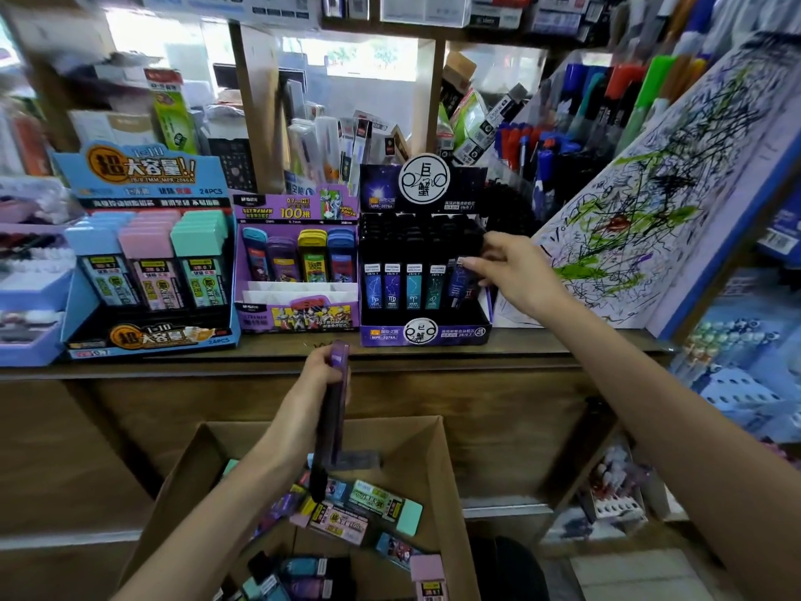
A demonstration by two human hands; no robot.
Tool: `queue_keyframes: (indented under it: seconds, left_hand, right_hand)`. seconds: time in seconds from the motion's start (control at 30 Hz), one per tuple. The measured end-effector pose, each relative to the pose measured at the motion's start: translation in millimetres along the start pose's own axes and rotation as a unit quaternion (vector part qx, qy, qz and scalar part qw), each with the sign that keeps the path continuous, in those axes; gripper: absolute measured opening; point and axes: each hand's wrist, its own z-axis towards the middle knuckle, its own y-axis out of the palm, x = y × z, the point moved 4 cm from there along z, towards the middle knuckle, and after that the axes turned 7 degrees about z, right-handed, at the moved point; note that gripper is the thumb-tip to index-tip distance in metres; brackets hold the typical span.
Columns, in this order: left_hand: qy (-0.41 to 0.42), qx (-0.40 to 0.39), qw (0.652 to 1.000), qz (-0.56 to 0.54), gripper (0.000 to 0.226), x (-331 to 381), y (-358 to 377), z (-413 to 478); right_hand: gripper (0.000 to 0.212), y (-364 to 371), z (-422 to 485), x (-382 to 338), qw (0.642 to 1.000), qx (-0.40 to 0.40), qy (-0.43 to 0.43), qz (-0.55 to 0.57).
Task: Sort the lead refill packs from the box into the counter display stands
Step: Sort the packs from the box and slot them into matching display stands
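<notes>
Pinching a dark blue pack (458, 283) with fingertips of the right hand (516, 271) at the right end of the black stand (427, 334), centre-right of frame. Gripping a purple pack (333, 409) upright in curled fingers of the left hand (318, 377) above the cardboard box (403, 444), lower centre.

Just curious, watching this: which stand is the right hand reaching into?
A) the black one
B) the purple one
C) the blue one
A: the right hand pinches a dark pack at the right end of the black stand, while the left hand holds a purple pack over the box.
</notes>
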Motion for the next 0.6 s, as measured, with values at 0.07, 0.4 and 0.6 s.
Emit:
queue_keyframes:
  seconds: [0.07, 0.4, 0.6]
  left_hand:
    - [-0.026, 0.042, 0.999, 0.001, 0.031, 5.3, 4.7, 4.6]
    - [0.043, 0.09, 0.995, -0.009, 0.035, 18.3, 5.7, 1.1]
    - [0.052, 0.114, 0.992, 0.006, 0.032, 15.8, -0.2, 3.3]
  right_hand:
    - [0.019, 0.2, 1.6, 2.4, 1.0, -0.002, 0.011, 0.01]
    - [0.014, -0.5, 11.8, 13.4, 0.993, -0.07, 0.087, -0.026]
    - [0.025, 6.4, 6.0, 16.5, 0.99, 0.008, 0.122, -0.066]
